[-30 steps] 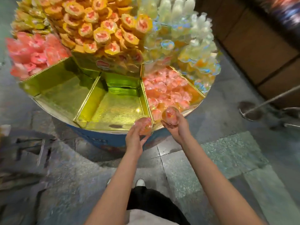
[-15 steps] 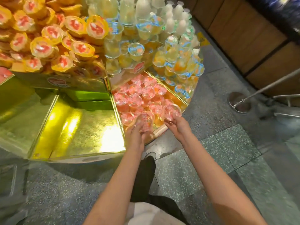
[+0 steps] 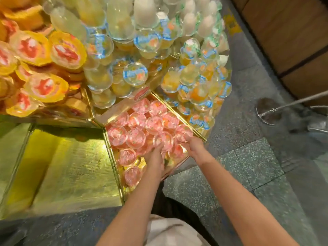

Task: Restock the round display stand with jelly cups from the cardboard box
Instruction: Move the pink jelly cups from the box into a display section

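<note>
Setting pink cups into the tray (image 3: 199, 134), the left hand (image 3: 155, 157) is gripping one cup (image 3: 163, 140), the right hand (image 3: 194, 146) another (image 3: 183, 133); careless stacking risks toppling neighbours.

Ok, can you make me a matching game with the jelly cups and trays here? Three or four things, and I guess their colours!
Things:
1. jelly cups by the hands
2. cups with red-centred lids at upper left
3. clear cups with printed lids at upper right
4. empty tray on the left

Colours:
A. shiny gold
B. blue print on the lid
C. pink
D. yellow-orange

Pairs: 1-C, 2-D, 3-B, 4-A
</note>
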Motion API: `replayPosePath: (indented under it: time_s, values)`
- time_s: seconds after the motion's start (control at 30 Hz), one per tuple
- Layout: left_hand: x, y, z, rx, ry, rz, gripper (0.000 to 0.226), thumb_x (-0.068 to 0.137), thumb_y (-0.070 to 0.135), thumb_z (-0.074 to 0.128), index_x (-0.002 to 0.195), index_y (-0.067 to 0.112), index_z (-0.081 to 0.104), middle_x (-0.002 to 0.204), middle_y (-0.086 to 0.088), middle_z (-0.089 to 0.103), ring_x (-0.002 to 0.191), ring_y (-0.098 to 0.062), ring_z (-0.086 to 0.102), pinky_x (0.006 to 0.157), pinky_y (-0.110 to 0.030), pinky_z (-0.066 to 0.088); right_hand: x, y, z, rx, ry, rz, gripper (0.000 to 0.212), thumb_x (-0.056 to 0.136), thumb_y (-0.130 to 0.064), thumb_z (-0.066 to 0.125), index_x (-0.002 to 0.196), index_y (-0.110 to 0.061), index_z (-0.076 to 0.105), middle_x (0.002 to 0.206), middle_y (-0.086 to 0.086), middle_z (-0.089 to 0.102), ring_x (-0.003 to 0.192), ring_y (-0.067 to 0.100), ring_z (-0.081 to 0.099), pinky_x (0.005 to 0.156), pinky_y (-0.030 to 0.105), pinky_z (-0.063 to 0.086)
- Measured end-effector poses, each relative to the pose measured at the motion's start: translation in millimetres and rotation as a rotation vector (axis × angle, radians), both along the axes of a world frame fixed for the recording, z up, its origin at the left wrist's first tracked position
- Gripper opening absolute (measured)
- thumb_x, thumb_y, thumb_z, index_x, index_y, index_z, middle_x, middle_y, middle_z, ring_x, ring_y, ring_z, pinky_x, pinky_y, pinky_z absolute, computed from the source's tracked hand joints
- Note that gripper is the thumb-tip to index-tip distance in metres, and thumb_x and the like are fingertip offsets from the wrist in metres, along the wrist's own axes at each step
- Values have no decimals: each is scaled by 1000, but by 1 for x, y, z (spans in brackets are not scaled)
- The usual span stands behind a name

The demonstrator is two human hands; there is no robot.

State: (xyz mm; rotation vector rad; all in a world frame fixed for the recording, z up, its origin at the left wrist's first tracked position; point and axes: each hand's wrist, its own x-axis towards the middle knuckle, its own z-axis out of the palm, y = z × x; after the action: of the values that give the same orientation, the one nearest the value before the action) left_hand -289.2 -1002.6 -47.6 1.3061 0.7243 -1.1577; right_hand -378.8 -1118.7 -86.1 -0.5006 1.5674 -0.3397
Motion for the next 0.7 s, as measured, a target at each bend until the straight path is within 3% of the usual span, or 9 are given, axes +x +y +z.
replayPosePath:
  time_s: [0.1,0.2,0.27,0.4,0.5,0.6,0.7]
  values:
    - [-2,-7,-2,32,-22,-42,52,86,-1,67,134,9,48,112,-5,64,83,-11,61,71,-23,52,3,-14,-11,-10,57,142,28,89,-10,65,109,7,58,105,14,66,102,27,65,91,46,54]
    - [-3,-14,-8,24,-15,-69,46,86,-3,65,127,13,49,109,-4,63,83,-10,61,57,-16,52,10,-16,-2,-10,156,122,24,83,1,66,104,10,58,99,20,67,90,35,68,83,49,57]
    - [-2,-19,-12,30,-3,-68,37,86,-5,64,119,6,51,111,-10,63,87,-15,64,60,-19,53,15,-16,1,-17,228,134,27,83,7,61,110,7,57,101,21,64,90,37,67,79,47,58]
    - [-1,-27,-23,56,-4,33,47,86,-6,65,129,4,48,104,-7,63,91,-15,64,67,-22,54,12,-17,1,-100,366,259,27,84,-9,69,107,3,61,101,18,66,91,32,67,81,48,57]
    - [-4,-29,-34,66,-42,38,53,85,-2,67,133,3,46,121,-11,61,109,-22,62,66,-21,54,5,-15,4,-133,354,282,33,86,-22,71,105,1,59,91,12,62,84,27,65,78,46,58]
    - [-7,-26,-43,107,-50,19,41,81,6,75,117,10,57,115,-4,66,108,-22,64,82,-30,56,0,-11,7,-149,323,292,51,86,-29,71,118,8,56,103,17,65,88,28,68,70,41,60]
    - [-4,-21,-45,125,-40,-72,34,77,15,80,103,15,60,108,-1,67,104,-22,65,85,-32,55,-1,-8,14,-150,297,311,40,89,-29,66,116,-2,55,97,15,67,74,22,68,58,32,59]
